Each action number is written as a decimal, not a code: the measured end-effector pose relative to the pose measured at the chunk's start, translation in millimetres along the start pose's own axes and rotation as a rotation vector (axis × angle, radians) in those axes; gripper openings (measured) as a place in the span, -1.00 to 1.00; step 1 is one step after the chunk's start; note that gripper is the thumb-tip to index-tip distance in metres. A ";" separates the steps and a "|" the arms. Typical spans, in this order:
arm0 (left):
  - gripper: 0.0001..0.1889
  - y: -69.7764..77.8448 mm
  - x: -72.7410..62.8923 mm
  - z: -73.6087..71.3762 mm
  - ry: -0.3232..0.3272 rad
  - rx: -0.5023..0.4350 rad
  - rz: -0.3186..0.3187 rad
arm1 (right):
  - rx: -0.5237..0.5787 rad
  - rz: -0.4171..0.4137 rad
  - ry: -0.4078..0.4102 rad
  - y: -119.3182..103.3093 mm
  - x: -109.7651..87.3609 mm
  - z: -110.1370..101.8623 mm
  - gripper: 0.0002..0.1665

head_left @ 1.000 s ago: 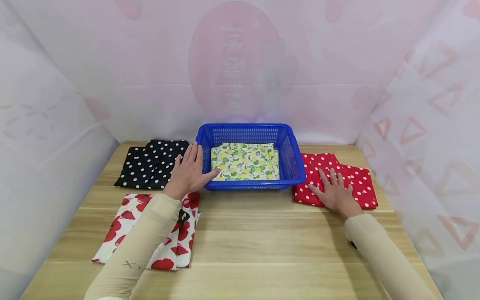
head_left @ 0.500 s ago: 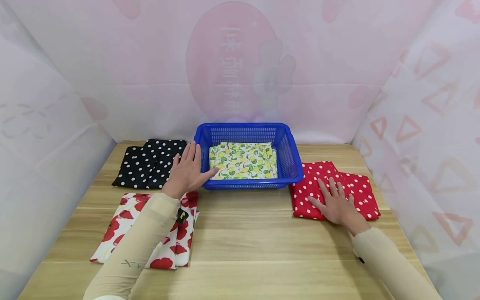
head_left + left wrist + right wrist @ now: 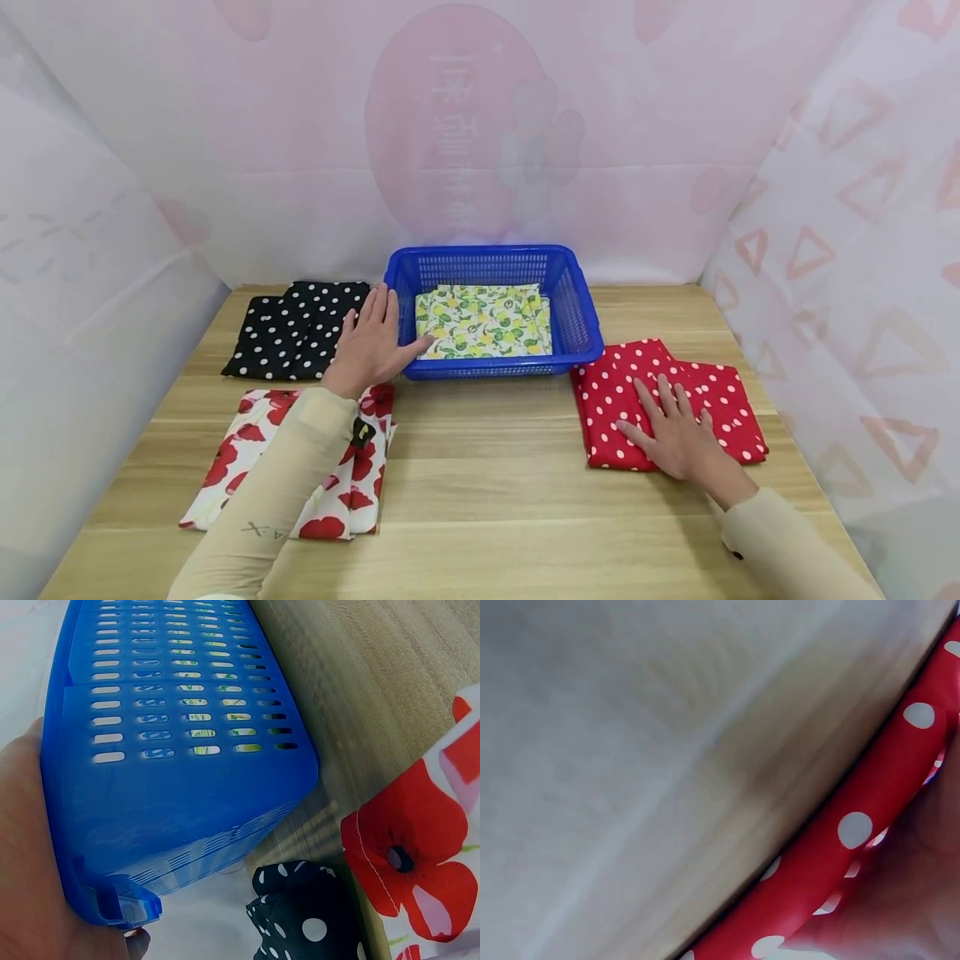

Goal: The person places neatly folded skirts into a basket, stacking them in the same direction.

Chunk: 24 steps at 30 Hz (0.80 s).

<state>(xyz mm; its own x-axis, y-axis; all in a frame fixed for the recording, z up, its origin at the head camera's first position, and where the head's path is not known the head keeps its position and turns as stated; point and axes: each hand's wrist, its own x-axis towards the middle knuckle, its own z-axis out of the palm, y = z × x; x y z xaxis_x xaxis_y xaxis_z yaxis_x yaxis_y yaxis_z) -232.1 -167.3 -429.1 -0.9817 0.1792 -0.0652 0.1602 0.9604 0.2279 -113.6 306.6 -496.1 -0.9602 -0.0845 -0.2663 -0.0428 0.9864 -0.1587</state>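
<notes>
My left hand (image 3: 365,346) rests on the left front corner of a blue plastic basket (image 3: 591,342), fingers straight and thumb spread toward its front rim. In the left wrist view the hand (image 3: 26,847) lies along the rim of the basket (image 3: 165,802). Inside the basket is a folded lemon-print cloth (image 3: 487,321). On the right, a folded red cloth with white dots (image 3: 611,408) lies on the table under my right hand (image 3: 678,442), which presses flat with spread fingers. The right wrist view shows the rounded folded edge of the red cloth (image 3: 817,870) close up.
A folded black cloth with white dots (image 3: 273,337) lies left of the basket. Nearer, a folded white cloth with red poppies (image 3: 360,500) is partly hidden beneath my left forearm. Pale printed curtains (image 3: 300,183) enclose the wooden table (image 3: 487,467) at the back and sides.
My right hand and the red cloth under it have slid toward the front edge, uncovering table behind the cloth. My left hand stays at the basket; the view has shifted slightly.
</notes>
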 end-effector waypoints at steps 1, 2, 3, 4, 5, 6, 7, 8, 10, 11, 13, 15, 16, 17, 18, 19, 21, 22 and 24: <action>0.20 -0.3 0.0 0.3 -0.001 0.001 -0.002 | -0.002 -0.005 0.007 -0.3 -3.4 1.0 0.21; 0.20 -0.5 0.0 0.6 -0.003 0.001 -0.004 | -0.003 -0.010 0.012 -0.8 -6.8 2.1 0.21; 0.20 -0.7 -0.1 0.9 -0.004 0.000 -0.005 | -0.005 -0.014 0.017 -1.6 -10.3 3.2 0.21; 0.20 -1.0 -0.3 1.1 -0.007 0.001 -0.006 | -0.008 -0.017 0.020 -2.3 -13.9 4.4 0.21; 0.20 -1.3 -0.5 1.2 -0.006 -0.001 -0.005 | -0.011 -0.023 0.028 -2.9 -17.3 5.3 0.21; 0.19 -1.4 -0.6 1.2 -0.005 -0.003 -0.005 | -0.010 -0.026 0.033 -3.9 -20.5 6.4 0.20; 0.19 -1.3 -0.7 1.1 -0.005 -0.005 -0.004 | -0.008 -0.029 0.037 -5.1 -23.7 7.4 0.19; 0.19 -1.3 -0.6 1.0 -0.004 -0.006 -0.002 | -0.008 -0.032 0.039 -6.3 -26.9 8.3 0.19; 0.19 -1.3 -0.5 0.5 -0.001 -0.008 -0.001 | -0.011 -0.038 0.048 -8.4 -32.5 9.1 0.19; 0.19 -1.3 -0.3 0.4 0.002 -0.010 -0.001 | -0.013 -0.041 0.051 -9.4 -35.2 9.4 0.19; 0.20 -1.1 0.2 0.2 0.001 -0.007 -0.001 | -0.015 -0.045 0.051 -12.2 -40.3 10.2 0.19; 0.20 -1.1 0.5 -0.1 -0.001 -0.003 -0.002 | -0.021 -0.049 0.055 -15.4 -44.8 11.0 0.19; 0.20 -1.1 0.7 -0.1 -0.003 0.000 -0.002 | -0.023 -0.051 0.056 -17.3 -46.8 11.6 0.19; 0.20 -1.2 0.8 -0.1 -0.004 0.003 -0.001 | -0.026 -0.053 0.059 -19.4 -48.6 12.2 0.19; 0.20 -1.2 0.7 -0.3 -0.005 0.005 0.000 | -0.027 -0.054 0.060 -21.7 -50.4 12.9 0.19; 0.21 -1.4 0.7 -0.4 -0.007 0.007 0.001 | -0.027 -0.055 0.061 -24.0 -51.7 13.3 0.19; 0.21 -1.6 0.6 -0.5 -0.008 0.009 0.003 | -0.021 -0.055 0.059 -29.1 -54.1 14.0 0.19; 0.22 -1.7 0.5 -0.5 -0.007 0.011 0.005 | -0.018 -0.054 0.056 -31.7 -55.1 14.3 0.19; 0.22 -1.6 0.6 -0.2 -0.006 0.009 0.008 | -0.015 -0.052 0.048 -37.0 -56.6 14.4 0.20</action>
<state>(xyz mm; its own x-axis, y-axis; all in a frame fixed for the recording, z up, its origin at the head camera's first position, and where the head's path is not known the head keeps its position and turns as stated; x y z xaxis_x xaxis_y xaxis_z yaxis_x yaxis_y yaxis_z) -233.0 -168.7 -429.3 -0.9798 0.1879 -0.0690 0.1688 0.9608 0.2198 -53.7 272.9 -488.9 -0.9687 -0.1295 -0.2116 -0.0970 0.9828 -0.1571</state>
